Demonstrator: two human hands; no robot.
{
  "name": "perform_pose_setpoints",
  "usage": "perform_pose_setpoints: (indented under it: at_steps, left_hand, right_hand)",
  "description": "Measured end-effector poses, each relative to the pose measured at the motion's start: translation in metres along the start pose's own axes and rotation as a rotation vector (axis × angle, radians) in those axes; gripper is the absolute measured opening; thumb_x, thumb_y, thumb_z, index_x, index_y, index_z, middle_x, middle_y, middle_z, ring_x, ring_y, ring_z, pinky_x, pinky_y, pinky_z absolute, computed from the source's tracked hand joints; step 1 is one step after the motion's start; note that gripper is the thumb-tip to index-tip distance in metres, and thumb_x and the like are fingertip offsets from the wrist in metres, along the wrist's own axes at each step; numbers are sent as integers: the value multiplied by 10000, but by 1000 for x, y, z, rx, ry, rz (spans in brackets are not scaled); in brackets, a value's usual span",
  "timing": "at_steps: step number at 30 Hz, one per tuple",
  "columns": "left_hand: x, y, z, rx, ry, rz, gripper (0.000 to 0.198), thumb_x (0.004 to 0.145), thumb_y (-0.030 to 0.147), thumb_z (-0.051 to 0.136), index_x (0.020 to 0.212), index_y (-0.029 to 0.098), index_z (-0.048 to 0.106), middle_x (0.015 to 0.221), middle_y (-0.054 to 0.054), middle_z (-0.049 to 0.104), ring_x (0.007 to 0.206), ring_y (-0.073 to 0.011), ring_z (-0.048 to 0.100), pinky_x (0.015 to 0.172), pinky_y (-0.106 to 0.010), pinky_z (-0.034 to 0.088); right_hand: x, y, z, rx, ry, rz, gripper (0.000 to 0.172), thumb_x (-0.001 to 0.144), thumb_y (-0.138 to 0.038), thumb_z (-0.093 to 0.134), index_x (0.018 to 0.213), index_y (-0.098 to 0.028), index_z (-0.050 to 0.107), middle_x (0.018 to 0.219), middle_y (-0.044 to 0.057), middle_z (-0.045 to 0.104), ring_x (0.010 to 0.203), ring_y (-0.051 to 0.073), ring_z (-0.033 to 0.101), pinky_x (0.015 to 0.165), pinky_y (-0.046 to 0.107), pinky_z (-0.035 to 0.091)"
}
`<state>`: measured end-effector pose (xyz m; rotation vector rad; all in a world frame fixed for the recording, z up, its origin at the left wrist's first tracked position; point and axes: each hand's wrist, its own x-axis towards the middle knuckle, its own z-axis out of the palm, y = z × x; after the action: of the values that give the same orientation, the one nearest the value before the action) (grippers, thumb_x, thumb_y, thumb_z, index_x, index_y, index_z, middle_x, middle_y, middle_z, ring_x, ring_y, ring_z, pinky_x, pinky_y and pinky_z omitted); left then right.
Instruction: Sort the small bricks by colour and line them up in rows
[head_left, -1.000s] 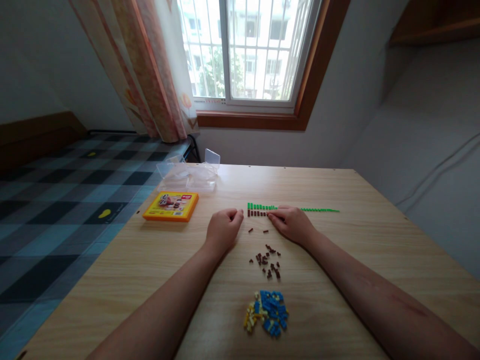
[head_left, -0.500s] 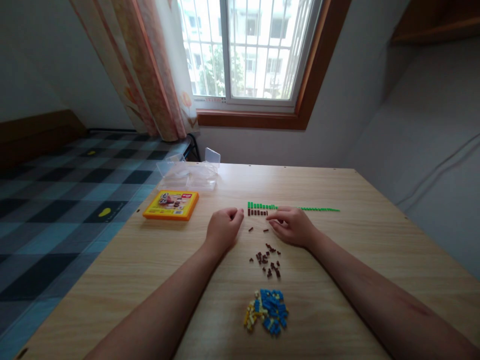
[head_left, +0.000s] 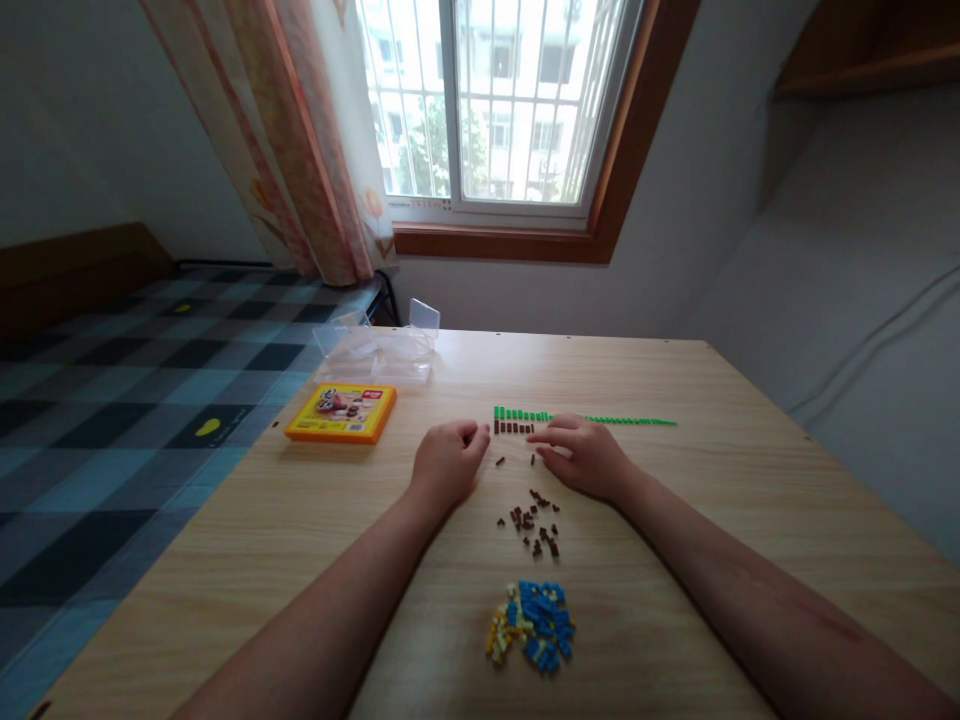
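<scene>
My left hand (head_left: 446, 462) rests on the wooden table (head_left: 712, 470) with its fingers curled in, just left of a short row of brown bricks (head_left: 514, 428). My right hand (head_left: 581, 455) lies right of that row, its fingers extended toward a single loose brown brick (head_left: 533, 459). Another single brown brick (head_left: 500, 461) lies between the hands. A long row of green bricks (head_left: 585, 417) runs behind them. Nearer to me sit a scatter of brown bricks (head_left: 534, 523) and a pile of blue and yellow bricks (head_left: 532, 624).
A flat yellow box (head_left: 341, 412) lies at the table's left. Behind it is a clear plastic container (head_left: 379, 348) with its lid raised. A checked bed cover (head_left: 112, 400) is to the left, with a window and curtain beyond.
My right hand has drawn back from the end of the brown row toward me, with its fingertips now at a loose brown brick. The left hand has barely moved.
</scene>
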<state>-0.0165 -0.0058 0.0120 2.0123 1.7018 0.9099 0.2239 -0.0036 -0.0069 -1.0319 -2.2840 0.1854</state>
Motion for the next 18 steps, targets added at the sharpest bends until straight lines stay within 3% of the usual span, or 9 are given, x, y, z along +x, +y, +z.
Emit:
perform_pose_setpoints:
  at_steps: [9,18]
  left_hand:
    - [0,1,0,-10,-3,-13,442,875,422,462,498,199,407,491,31,360,521,-132,375,564,-300,214]
    - [0,0,0,7,2,-3,451,881,430,459,498,199,405,500,25,382,526,-134,382,565,-300,213]
  right_hand:
    - [-1,-7,-5,4,-112,1,106,878,-274,671,893,-244,772,815,17,708,683,128,611,650,246,427]
    - [2,14,1,-112,-33,183,179,938,-297,619,936,-267,796,821,20,725,718,159,638,664,260,425]
